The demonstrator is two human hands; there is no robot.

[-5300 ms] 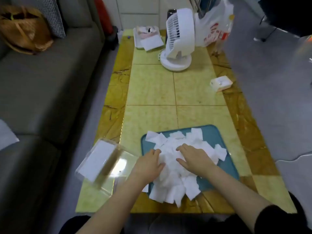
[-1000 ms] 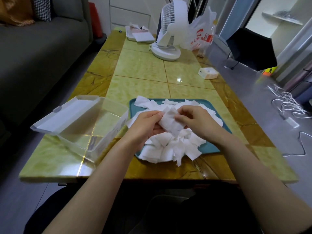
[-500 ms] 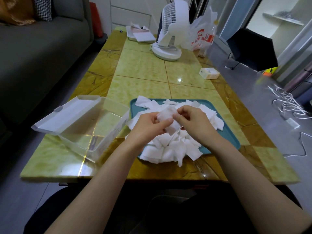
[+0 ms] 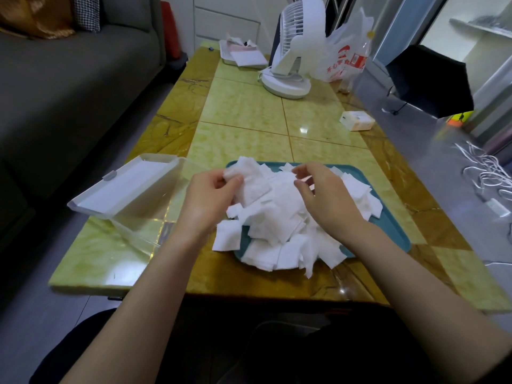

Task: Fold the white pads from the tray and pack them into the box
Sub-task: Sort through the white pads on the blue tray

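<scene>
The left hand pinches a folded white pad. To its right, the right hand hovers loosely curled, empty.

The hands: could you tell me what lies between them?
In the head view, the pad pinched by the left hand and the heap of white pads on the tray lie between them.

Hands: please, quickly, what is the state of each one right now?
Left hand: pinches a white pad.
Right hand: fingers curled above the pile; whether it holds anything cannot be told.
</scene>
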